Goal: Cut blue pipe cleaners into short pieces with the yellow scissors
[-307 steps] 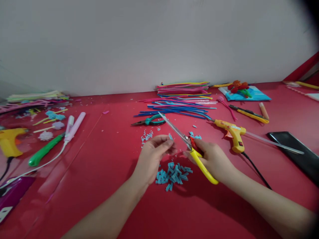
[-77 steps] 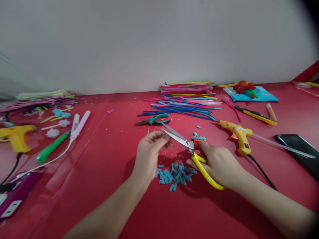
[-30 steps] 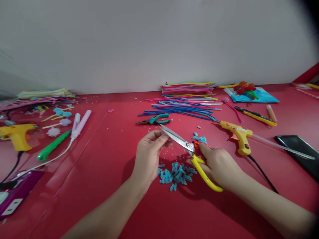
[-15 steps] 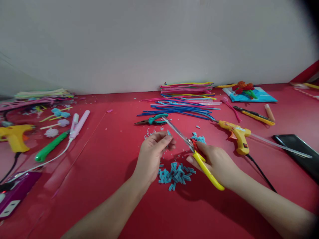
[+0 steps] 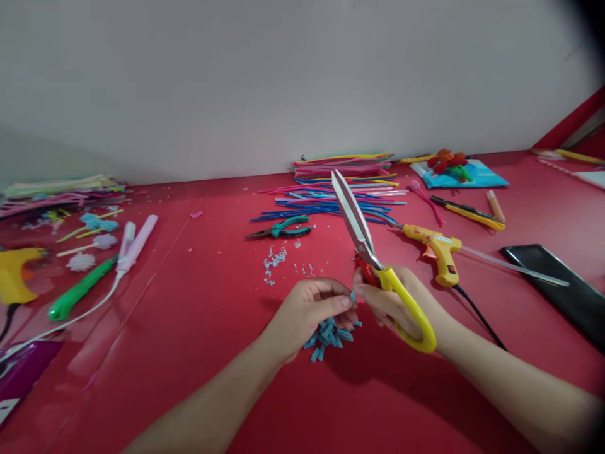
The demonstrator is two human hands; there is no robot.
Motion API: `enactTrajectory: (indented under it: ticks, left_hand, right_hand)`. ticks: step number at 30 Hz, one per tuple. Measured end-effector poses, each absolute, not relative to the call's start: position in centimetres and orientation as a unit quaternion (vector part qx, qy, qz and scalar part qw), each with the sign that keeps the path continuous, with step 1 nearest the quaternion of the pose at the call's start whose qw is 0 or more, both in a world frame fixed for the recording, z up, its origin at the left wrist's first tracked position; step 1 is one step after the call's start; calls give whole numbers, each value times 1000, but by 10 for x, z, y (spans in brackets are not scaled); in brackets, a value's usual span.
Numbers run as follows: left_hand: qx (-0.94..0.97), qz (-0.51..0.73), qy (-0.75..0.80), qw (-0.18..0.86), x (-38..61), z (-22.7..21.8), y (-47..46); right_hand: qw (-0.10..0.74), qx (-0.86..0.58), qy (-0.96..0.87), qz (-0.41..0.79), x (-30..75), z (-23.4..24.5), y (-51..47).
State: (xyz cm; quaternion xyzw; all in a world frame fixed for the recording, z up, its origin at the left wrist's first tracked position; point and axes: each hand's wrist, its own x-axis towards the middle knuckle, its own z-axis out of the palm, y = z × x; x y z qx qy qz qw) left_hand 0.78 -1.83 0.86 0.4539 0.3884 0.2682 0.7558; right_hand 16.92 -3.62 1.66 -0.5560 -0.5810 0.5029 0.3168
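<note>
Between thumb and fingers of my left hand [image 5: 312, 315] a small blue piece [image 5: 353, 296] is pinched, only its tip showing. My right hand [image 5: 401, 302] grips a pair of scissors [image 5: 354, 217] with a yellow and a red handle, the blades pointing up and lying close together. The fingertips of both hands are near each other, above the table. Under my left hand lies a pile of small blue strips [image 5: 331, 334], partly covered by the fingers. Tiny pale clippings [image 5: 274, 261] are scattered beyond that hand.
Teal-handled pliers [image 5: 278, 230] and blue stems [image 5: 302, 214] lie ahead. To the right are a yellow glue gun [image 5: 442, 258], a phone [image 5: 553, 290] and a cutter knife [image 5: 467, 211]. A green-handled tool [image 5: 80, 290] and a pink corded tool [image 5: 142, 243] are at the left.
My left hand has moved right and nearer, towards my right hand. The scissors have swung from pointing up-left to more upright. The view has shifted slightly.
</note>
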Motion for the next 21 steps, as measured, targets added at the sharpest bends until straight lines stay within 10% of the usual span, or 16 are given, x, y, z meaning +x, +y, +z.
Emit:
enactTrajectory:
  ticks: [21]
  left_hand:
    - [462,265,379,756,9,6,-18]
  right_hand:
    - [346,-536,-577,510,167,8,-32]
